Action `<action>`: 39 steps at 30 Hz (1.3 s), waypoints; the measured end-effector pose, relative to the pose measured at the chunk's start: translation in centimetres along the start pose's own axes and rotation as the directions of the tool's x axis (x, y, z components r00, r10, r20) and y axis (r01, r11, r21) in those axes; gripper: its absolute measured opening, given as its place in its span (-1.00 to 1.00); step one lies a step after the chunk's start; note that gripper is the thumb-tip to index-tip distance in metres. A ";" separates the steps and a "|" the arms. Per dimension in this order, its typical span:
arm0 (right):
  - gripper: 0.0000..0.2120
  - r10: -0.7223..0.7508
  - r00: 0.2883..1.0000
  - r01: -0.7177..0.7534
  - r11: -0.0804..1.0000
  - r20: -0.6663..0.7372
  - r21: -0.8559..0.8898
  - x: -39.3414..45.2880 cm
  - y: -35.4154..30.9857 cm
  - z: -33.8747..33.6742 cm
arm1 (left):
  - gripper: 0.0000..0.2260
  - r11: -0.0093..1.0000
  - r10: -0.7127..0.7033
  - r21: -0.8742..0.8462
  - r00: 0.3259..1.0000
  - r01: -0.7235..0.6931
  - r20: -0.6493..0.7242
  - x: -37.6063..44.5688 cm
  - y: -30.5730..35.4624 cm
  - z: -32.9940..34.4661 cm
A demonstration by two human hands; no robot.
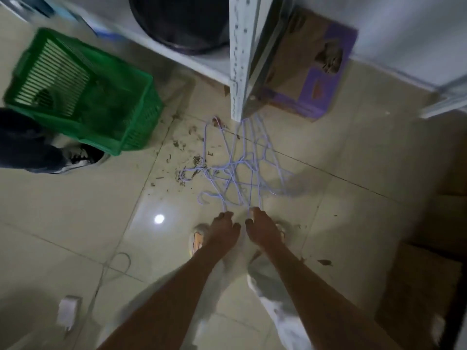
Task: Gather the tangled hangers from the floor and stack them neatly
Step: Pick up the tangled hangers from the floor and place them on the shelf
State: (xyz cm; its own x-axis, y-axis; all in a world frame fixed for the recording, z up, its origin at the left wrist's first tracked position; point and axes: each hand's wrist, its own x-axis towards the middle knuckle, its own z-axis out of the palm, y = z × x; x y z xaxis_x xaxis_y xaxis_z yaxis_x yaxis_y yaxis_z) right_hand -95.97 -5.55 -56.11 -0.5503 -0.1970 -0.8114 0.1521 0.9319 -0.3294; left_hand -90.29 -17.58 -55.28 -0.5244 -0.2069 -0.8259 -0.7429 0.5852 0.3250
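- Both bare forearms reached down from the bottom edge of the head view, side by side, toward the tiled floor (75,210).
- Just past the forearms, the left hand (225,227) had its fingers (225,215) curled downward; whether they pinched a wire could not be told through the blur.
- Beside it, nearly touching, the right hand (262,227) also had its fingers curled, its fingertips at the near end of the wires; an actual grip could not be confirmed.
- Directly beyond the fingertips, the tangled hangers (240,173), thin pale-purple wire, lay spread on the floor, stretching away from the hands to the foot of a white shelf post (238,59).
- Left of the hangers, away from the fingers, bits of brown debris (184,157) were scattered on the tiles.
- Far off to the left of the hands, a green basket (83,97) sat tilted.
- Beyond the hangers to the right, a cardboard box (308,69) with purple print lay under the shelf.
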 end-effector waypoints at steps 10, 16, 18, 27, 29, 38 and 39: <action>-0.54 -0.145 0.908 0.061 0.974 -0.392 -0.218 27.2 3.4 7.8 | -0.76 0.889 -0.208 -0.445 0.959 0.103 -0.194 27.7 -5.4 6.4; -0.73 -0.133 0.818 0.023 0.980 -0.560 -0.199 33.8 4.7 8.3 | -0.85 0.805 -0.247 -0.593 0.917 0.014 -0.314 34.2 -4.4 10.1; -0.77 -0.124 0.845 0.016 0.978 -0.520 -0.207 33.8 5.1 7.6 | -0.88 0.785 -0.250 -0.619 0.905 -0.019 -0.345 34.2 -4.3 10.3; -0.80 -0.067 0.906 0.147 0.976 -0.419 0.162 31.6 6.1 6.2 | -0.86 0.567 0.021 -0.798 0.972 -0.203 -0.233 28.1 -1.4 9.2; -0.64 -0.005 0.959 0.149 0.860 -0.285 0.488 31.3 5.2 6.1 | -0.85 0.475 0.031 -0.868 0.989 -0.142 -0.145 27.8 -0.6 9.0; -0.72 -0.120 0.993 0.074 0.689 0.013 0.721 26.7 3.9 2.7 | -0.73 0.461 0.166 -0.878 0.984 -0.130 -0.058 25.6 -1.0 6.6; -0.73 -0.120 0.993 0.086 0.705 -0.001 0.704 26.7 3.9 2.6 | -0.71 0.459 0.157 -0.881 0.986 -0.118 -0.050 25.7 -1.1 6.5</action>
State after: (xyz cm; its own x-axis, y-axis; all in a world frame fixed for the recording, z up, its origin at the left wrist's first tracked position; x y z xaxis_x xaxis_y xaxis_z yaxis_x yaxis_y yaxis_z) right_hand -107.91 -7.96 -80.32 -0.5656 -0.3074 -0.7653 0.6380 0.4250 -0.6422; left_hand -100.27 -18.42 -79.89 -0.6546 -0.1515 -0.7406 -0.6457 -0.3974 0.6520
